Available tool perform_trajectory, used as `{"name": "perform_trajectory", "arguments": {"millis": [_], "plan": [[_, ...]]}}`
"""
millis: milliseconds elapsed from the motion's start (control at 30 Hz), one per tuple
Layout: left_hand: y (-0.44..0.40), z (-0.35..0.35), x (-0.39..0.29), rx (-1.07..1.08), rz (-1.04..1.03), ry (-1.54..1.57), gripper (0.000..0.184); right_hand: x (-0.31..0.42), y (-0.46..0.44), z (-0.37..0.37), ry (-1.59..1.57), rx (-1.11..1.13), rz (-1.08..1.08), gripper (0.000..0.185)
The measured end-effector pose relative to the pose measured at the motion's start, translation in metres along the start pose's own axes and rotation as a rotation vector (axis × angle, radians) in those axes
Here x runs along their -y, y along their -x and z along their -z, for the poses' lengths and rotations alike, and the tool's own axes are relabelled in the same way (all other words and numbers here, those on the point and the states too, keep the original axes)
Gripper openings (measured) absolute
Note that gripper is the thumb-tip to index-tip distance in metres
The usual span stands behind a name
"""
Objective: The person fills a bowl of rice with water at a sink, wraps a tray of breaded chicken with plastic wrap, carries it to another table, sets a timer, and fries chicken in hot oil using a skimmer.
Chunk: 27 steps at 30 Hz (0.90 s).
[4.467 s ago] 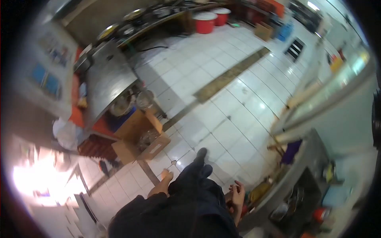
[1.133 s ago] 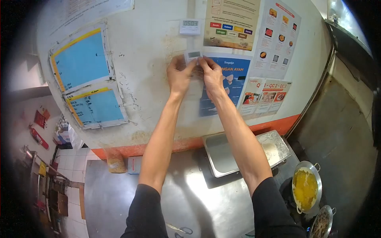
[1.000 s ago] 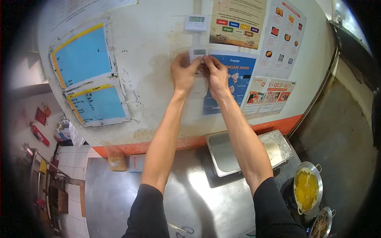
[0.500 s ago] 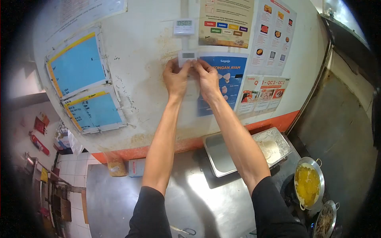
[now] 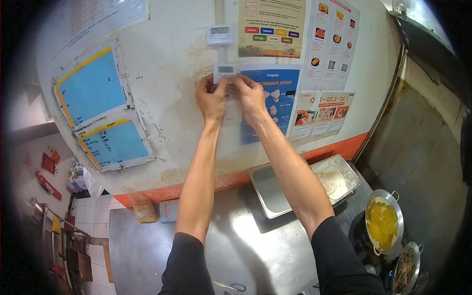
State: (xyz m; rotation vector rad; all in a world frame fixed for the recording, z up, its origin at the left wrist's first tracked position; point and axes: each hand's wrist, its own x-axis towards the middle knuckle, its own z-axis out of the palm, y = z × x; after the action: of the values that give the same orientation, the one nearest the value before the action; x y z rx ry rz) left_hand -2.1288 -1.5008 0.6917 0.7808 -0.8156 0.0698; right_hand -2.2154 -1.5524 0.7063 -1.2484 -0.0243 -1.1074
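Note:
A small white digital timer (image 5: 224, 70) sits against the wall, its display too faint to read. My left hand (image 5: 211, 102) grips its left side and lower edge, thumb on the front. From the right, my right hand (image 5: 251, 100) is closed at the lower right edge, with thumb and fingertips pressed together on the timer. Just above hangs a second white timer (image 5: 219, 35), which reads about 0502; neither hand touches it. Behind my right hand, a blue poster (image 5: 278, 83) is partly covered.
Below the wall stands a metal table (image 5: 147, 246) with a bag of crumbs (image 5: 144, 210), a metal tray (image 5: 270, 189) and a tray of white flour (image 5: 337, 182). On the right, a pan of yellow frying food (image 5: 382, 223) and a darker pan (image 5: 407, 268) sit on the stove.
The upper timer's reading has gone from 0503 to 0502. My view has shifted slightly, and both hands remain on the lower timer.

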Motion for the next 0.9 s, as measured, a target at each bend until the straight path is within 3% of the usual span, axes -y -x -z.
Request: {"name": "perform_trajectory", "arguments": {"millis": [900], "plan": [[0.003,-0.007,-0.005,-0.050,-0.013,0.003,0.023,-0.004,0.001,0.003,0.039,0.019,0.022,0.037]]}}
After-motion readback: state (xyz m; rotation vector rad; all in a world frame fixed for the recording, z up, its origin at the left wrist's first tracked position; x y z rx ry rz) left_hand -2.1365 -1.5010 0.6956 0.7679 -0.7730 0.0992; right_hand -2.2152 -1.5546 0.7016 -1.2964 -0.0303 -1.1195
